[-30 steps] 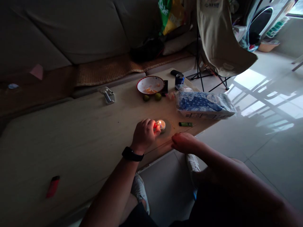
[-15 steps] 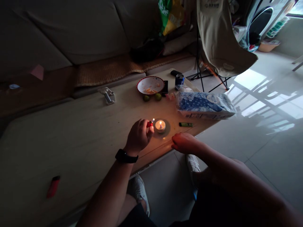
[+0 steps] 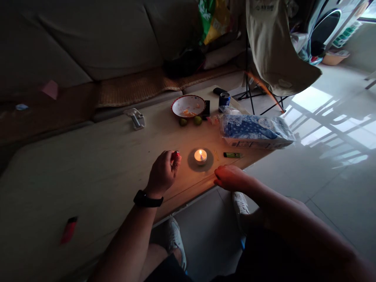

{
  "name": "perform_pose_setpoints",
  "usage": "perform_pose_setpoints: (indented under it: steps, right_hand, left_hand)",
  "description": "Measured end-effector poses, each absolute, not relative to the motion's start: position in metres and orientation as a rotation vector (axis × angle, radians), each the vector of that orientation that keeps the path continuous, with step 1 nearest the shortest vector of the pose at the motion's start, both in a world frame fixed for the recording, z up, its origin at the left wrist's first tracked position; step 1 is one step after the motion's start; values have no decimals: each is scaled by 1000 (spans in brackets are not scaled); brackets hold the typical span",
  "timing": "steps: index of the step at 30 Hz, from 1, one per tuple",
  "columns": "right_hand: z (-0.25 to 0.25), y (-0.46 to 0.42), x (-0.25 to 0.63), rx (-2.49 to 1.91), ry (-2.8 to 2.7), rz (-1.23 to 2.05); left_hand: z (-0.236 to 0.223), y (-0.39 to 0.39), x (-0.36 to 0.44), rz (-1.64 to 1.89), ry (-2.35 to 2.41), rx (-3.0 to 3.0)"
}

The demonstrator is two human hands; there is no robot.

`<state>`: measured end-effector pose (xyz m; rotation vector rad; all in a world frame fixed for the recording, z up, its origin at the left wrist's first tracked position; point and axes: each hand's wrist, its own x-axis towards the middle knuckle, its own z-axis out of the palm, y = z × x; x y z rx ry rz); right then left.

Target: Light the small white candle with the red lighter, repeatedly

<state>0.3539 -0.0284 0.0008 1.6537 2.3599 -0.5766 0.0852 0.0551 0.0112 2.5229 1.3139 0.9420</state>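
My left hand, with a dark watch on its wrist, is closed around a red lighter; no flame shows at its tip. To its right a lit tealight candle burns on the table, ringed by its shadow. My right hand rests at the table's near edge, fingers curled in; whether they hold anything is hidden. A green lighter lies just beyond that hand, and thin sticks lie between it and the candle.
A tissue pack, a bowl with food scraps, two green fruits and a blue can stand toward the back. Another red lighter lies at the left. Beyond are a sofa and a folding chair.
My left hand has drawn back left from the candle with the red lighter, and the lighter's flame has gone out. The candle still burns; my right hand has stayed in place.
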Motion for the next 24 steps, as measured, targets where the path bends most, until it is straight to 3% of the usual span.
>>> perform_pose_setpoints:
  steps: [24]
  right_hand:
    - [2, -28, 354, 1650, 2373, -581]
  left_hand:
    - [3, 55, 73, 849, 1343, 2521]
